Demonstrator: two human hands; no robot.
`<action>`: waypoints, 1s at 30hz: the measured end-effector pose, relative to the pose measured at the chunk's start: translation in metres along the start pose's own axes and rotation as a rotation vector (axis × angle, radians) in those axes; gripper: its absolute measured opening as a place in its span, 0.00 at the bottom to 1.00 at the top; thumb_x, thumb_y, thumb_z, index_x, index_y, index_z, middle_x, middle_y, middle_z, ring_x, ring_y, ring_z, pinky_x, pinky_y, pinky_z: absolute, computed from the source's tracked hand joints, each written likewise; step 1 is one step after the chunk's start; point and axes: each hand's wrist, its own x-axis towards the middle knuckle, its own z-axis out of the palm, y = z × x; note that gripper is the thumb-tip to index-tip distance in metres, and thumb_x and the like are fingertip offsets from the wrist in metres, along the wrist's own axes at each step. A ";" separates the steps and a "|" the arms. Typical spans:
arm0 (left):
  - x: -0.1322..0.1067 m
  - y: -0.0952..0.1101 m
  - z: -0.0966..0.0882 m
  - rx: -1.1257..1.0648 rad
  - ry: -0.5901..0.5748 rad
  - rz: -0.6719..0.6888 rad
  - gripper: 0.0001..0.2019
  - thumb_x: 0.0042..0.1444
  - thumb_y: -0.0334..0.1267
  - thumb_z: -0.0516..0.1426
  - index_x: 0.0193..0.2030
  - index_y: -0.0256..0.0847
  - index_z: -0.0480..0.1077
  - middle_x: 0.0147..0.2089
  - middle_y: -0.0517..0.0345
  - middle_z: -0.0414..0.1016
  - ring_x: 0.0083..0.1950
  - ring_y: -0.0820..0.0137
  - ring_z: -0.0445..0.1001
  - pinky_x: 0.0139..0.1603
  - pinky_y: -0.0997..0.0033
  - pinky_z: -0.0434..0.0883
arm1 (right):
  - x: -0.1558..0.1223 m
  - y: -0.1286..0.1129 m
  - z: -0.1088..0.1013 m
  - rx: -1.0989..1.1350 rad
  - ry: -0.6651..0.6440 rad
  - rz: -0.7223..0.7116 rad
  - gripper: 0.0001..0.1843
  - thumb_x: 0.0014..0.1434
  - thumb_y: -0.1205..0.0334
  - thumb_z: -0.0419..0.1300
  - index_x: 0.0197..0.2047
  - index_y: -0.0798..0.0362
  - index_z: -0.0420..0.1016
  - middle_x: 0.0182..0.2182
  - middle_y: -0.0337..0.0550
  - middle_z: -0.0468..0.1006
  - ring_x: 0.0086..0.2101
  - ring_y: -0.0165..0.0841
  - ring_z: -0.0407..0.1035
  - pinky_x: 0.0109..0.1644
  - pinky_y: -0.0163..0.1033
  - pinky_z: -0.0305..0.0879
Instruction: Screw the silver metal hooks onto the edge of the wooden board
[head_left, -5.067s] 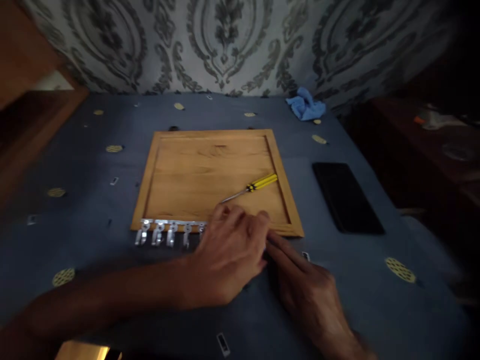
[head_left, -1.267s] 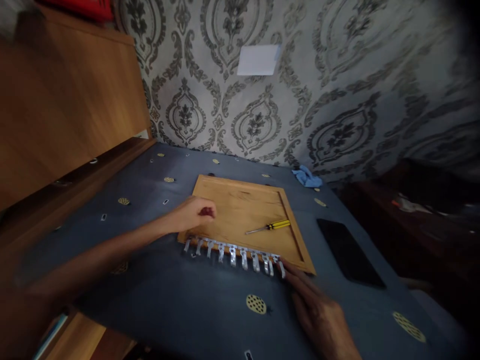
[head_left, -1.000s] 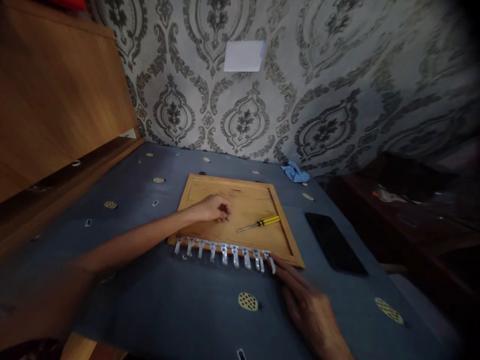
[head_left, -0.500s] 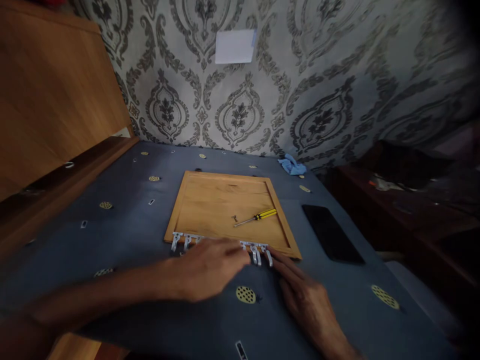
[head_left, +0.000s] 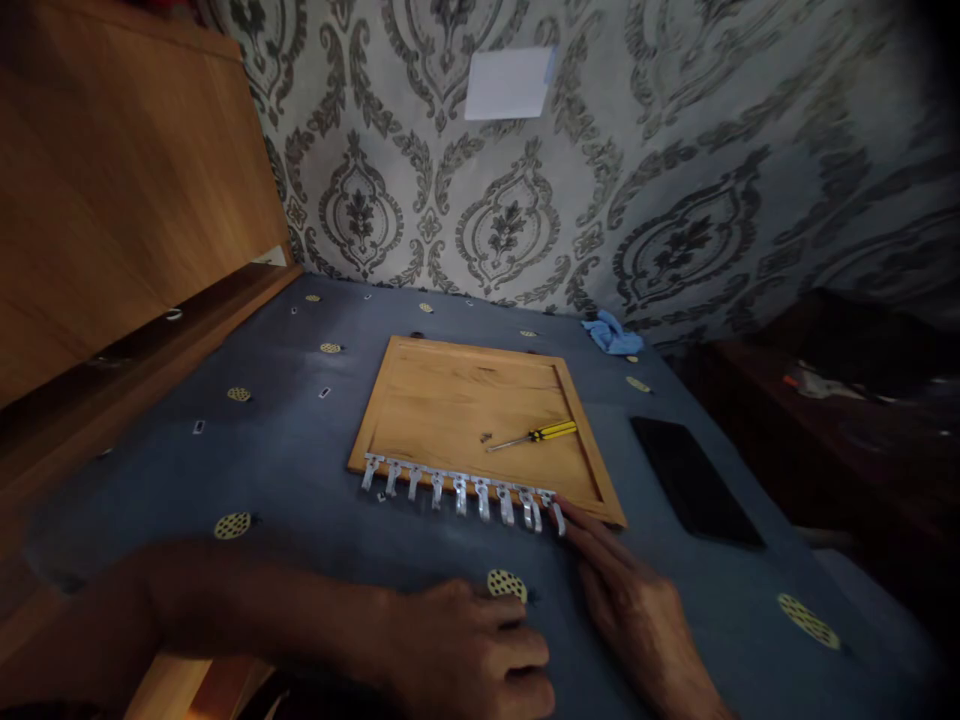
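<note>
1. Two hands are in view. Your left hand has drawn back off the rail. It lies on the blue cover with fingers loosely curled, holding nothing.
2. The hook rail now shows at full length, against the near edge of the wooden panel.
3. A small screw sits by the tip of the screwdriver.
4. Your right hand lies flat. Its fingertips touch the rail's right end and grip nothing.
</note>
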 end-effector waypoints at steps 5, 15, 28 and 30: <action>-0.001 -0.001 -0.004 -0.015 -0.019 0.012 0.04 0.62 0.34 0.60 0.36 0.40 0.69 0.34 0.58 0.70 0.35 0.68 0.69 0.23 0.67 0.60 | 0.002 -0.004 -0.002 -0.002 -0.018 0.019 0.33 0.62 0.75 0.50 0.67 0.42 0.66 0.60 0.43 0.76 0.46 0.37 0.81 0.42 0.36 0.81; 0.036 -0.035 -0.032 -0.113 0.038 -0.385 0.09 0.65 0.33 0.57 0.51 0.39 0.66 0.44 0.54 0.76 0.47 0.61 0.74 0.47 0.59 0.72 | 0.002 -0.013 -0.006 0.054 -0.098 0.143 0.32 0.60 0.78 0.50 0.63 0.45 0.72 0.61 0.42 0.75 0.51 0.37 0.78 0.52 0.40 0.78; 0.075 -0.065 -0.011 -0.174 -0.120 -0.635 0.32 0.53 0.36 0.68 0.60 0.35 0.58 0.55 0.44 0.76 0.61 0.51 0.71 0.60 0.48 0.66 | 0.005 -0.016 -0.010 0.035 -0.157 0.194 0.34 0.57 0.80 0.50 0.62 0.46 0.72 0.63 0.43 0.73 0.51 0.37 0.79 0.51 0.41 0.79; 0.077 -0.065 -0.010 -0.167 -0.115 -0.631 0.32 0.53 0.37 0.68 0.59 0.36 0.58 0.55 0.44 0.76 0.60 0.51 0.72 0.60 0.47 0.67 | 0.005 -0.016 -0.011 0.029 -0.154 0.184 0.35 0.56 0.80 0.50 0.62 0.45 0.72 0.63 0.42 0.73 0.50 0.36 0.79 0.50 0.40 0.79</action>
